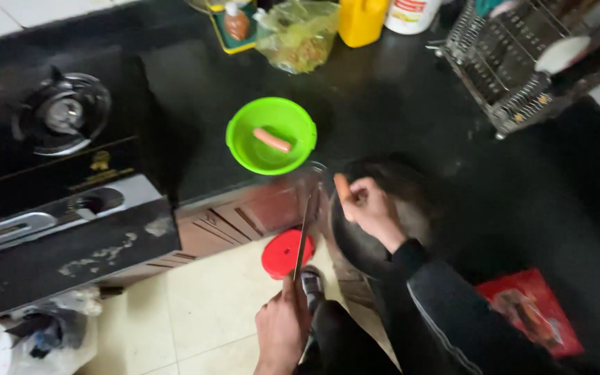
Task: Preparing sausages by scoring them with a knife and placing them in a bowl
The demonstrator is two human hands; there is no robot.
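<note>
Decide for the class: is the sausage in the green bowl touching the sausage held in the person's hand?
Apart. The head view shows one sausage lying inside the green bowl, while the right hand holds the other sausage beyond its rim.

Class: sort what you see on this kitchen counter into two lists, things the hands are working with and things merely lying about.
In use:
left hand gripping knife
right hand holding sausage
dark pan
green bowl with a second sausage

Lying about:
dish rack
gas burner
yellow jug
red packet

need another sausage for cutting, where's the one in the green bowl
In the head view, the sausage lies inside the green bowl on the black counter, just right of the gas stove and up-left of the right hand.
</note>
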